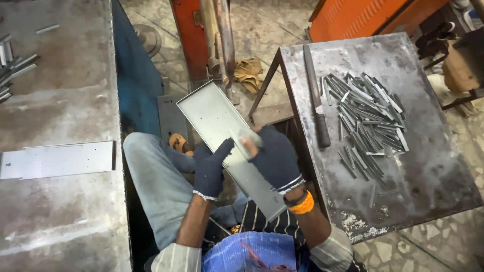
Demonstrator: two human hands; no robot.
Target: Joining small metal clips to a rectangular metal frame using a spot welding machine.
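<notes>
Right hand (276, 160) hides small strip's (241, 137) lower end.

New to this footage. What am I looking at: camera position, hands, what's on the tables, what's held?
One camera, worn on the person's head, looks down at their lap. No machine does the handling: two gloved hands do. The left hand and right hand together hold a long grey sheet-metal tray, with a small metal strip pressed against it at the fingertips. On the right, a steel table carries a pile of similar metal strips and a long file. On the left, a workbench holds a flat metal plate.
</notes>
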